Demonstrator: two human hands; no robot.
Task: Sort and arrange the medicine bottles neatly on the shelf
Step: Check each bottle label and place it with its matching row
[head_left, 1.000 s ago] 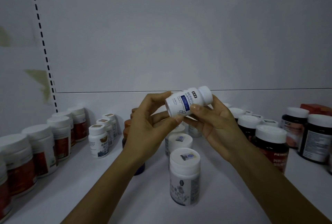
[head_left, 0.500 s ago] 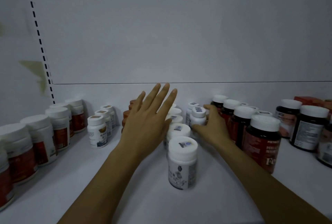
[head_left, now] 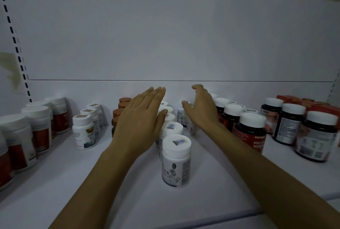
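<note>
The white shelf (head_left: 55, 201) carries capped bottles in rows running front to back, all upright, long axes vertical, caps up. Their contents cannot be seen. Big red-label bottles (head_left: 24, 136) stand at far left. Dark bottles (head_left: 251, 131) with white caps fill the right, and red boxes (head_left: 323, 107) sit behind them. A centre row (head_left: 175, 160) of white bottles runs back from the front one, whose label faces the camera. Smaller white bottles (head_left: 83, 131) and copper-capped ones (head_left: 117, 113) stand left of centre.

The left hand (head_left: 139, 124) lies flat, palm down, fingers straight and pressed together, above the copper caps and the centre row, holding nothing. The right hand (head_left: 201, 111) is loosely cupped and holds nothing. Its thumb is at the cap of a small blue-label bottle (head_left: 181, 116), but whether it touches the cap I cannot tell. That bottle stands between the centre row and the dark bottles, partly hidden.
</note>
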